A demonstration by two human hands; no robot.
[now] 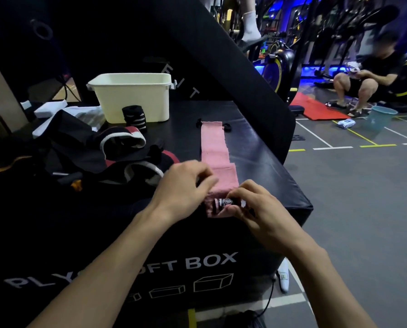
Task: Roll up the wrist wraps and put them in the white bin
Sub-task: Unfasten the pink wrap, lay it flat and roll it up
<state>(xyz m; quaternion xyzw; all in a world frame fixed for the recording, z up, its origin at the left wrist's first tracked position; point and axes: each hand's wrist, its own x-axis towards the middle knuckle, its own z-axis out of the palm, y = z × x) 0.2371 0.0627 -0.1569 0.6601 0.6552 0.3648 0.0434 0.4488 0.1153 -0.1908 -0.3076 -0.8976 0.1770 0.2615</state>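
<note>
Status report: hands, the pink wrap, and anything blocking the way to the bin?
Left hand and right hand pinching the pink wrap near end. Mostly unrolled. Rolled black wrap stands before the white bin.

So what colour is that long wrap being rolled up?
Pink wrap, laid flat on the black box; the head view shows it.

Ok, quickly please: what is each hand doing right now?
Left hand: fingers curled, pinching the pink wrist wrap at its near end.
Right hand: gripping the same wrap's rolled end.
</note>
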